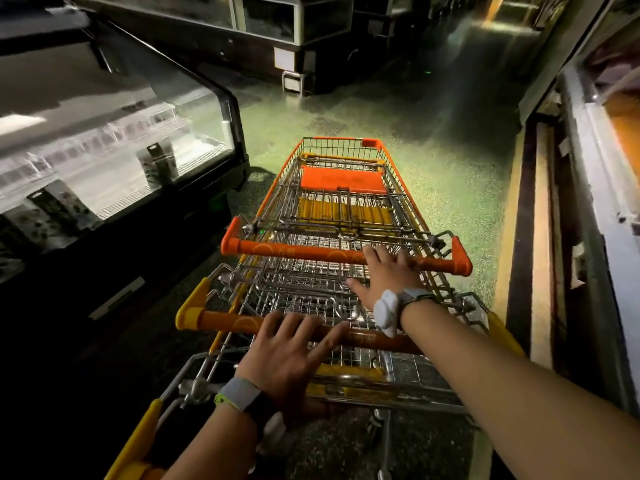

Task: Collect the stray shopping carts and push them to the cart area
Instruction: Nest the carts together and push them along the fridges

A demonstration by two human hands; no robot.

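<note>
Left hand (291, 351) lies open-fingered on the rear cart handle (239, 322). Right hand (384, 271), ahead of it, rests open on the orange handle (294, 249), neither gripping.

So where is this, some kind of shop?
Most likely a supermarket aisle, dimly lit: nested shopping carts under the person's hands, a glass-fronted chilled display case beside them, and more cabinets ahead.
</note>
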